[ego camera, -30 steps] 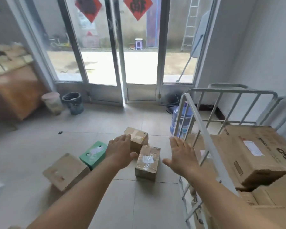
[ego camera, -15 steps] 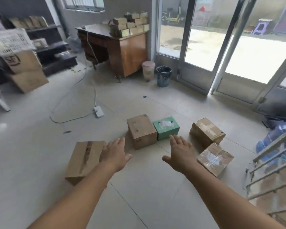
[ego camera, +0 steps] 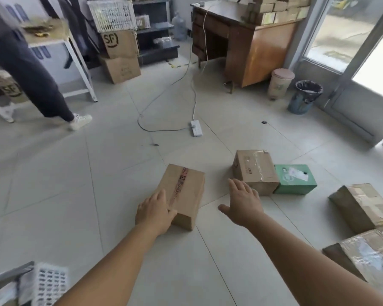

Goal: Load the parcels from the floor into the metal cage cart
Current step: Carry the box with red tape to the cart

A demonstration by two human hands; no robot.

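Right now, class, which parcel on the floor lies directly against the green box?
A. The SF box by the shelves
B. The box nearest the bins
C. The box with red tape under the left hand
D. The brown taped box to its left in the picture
D: the brown taped box sits flush against the green box, while the other parcels lie apart from it.

Bare floor around the taped box, parcels crowding the right

The taped box [ego camera: 182,193] has bare floor [ego camera: 86,195] on its left and far sides; between it and the brown box [ego camera: 254,171] runs a gap. The green box [ego camera: 295,178] touches the brown one; a power strip [ego camera: 196,128] lies beyond.
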